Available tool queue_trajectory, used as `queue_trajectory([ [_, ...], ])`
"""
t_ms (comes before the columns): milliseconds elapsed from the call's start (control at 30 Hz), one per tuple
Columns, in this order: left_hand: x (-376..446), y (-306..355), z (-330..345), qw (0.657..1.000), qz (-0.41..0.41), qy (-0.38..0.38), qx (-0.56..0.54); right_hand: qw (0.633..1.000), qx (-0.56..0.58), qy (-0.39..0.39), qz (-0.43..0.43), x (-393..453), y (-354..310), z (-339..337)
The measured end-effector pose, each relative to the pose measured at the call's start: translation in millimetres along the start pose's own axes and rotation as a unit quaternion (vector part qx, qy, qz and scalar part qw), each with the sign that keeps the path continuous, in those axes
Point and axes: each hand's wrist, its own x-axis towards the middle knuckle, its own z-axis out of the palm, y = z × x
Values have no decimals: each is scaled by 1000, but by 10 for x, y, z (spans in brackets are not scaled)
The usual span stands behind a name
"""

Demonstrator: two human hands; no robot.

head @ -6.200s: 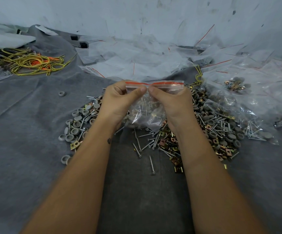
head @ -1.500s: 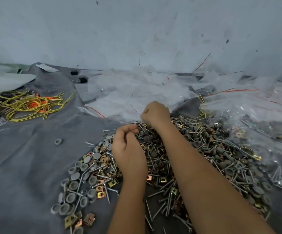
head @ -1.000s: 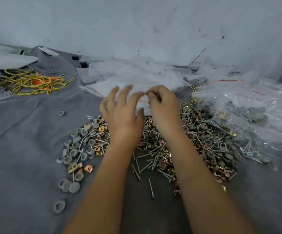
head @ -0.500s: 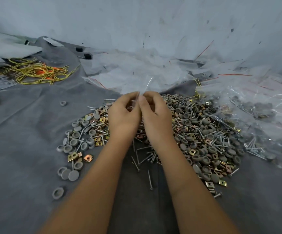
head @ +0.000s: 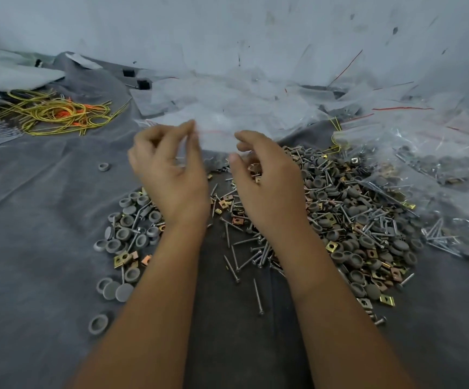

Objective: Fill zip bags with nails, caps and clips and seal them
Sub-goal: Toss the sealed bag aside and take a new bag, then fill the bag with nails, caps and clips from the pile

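Fingers: left hand (head: pixel 168 169) pinches one top corner of a clear empty plastic zip bag with a red seal line (head: pixel 216 138), thumb against forefinger; right hand (head: pixel 267 178) fingers curled at the other corner, grip blurred, cannot tell if it is actually pinching.
Bag position: held up between both hands, above the far edge of the hardware pile, mouth apparently not yet spread.
Risk: thin film could slip from the right fingers and the mouth may stay stuck together; parts dropped in would then spill.
Hand pose: both forearms reach forward side by side, backs of hands up, wrists raised.
Parts: mixed heap of steel nails, grey round caps and brass square clips (head: pixel 340 214) under and right of the hands on the grey cloth tabletop (head: pixel 45 220).
Beyond: stack of empty clear bags (head: pixel 227 105) behind; filled bags (head: pixel 429 164) at right.
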Motion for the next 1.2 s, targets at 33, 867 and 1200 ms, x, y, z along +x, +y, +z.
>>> queue_trajectory([
  [33,-27,-10,6,997,51,-43,44,998,27,-26,46,-2,17,15],
  [867,-178,45,127,866,-312,-289,-264,940,232,51,246,39,255,-24],
  [1200,-162,119,68,979,-82,-154,-110,983,73,111,124,2,223,-49],
])
